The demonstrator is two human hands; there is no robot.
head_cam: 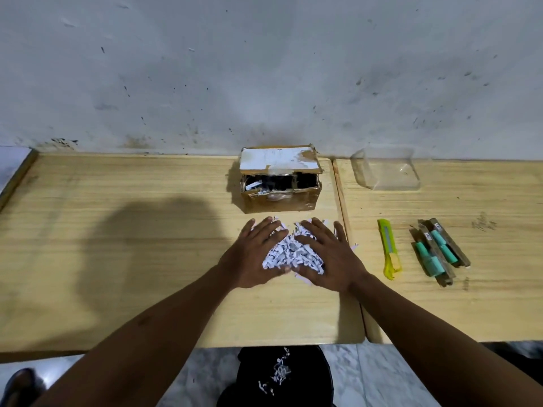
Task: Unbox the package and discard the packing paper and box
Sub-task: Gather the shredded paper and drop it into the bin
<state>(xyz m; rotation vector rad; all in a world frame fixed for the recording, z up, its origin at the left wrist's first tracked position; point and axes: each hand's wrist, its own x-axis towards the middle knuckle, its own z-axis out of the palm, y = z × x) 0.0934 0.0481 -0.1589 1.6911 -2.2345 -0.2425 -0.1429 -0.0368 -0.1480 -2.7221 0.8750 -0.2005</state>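
Both hands, left (255, 257) and right (329, 257), lie with fingers (266, 227) spread wide, cupping a pile of shredded paper (291, 254) on the wooden counter (147, 230). The opened box (280, 179) stands just behind the pile, by the white wall (264, 69).

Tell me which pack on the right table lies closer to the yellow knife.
The left pack, right beside the knife. The other pack lies farther right, touching it.

Both hands (296, 257) around shredded paper (291, 254), apparently.
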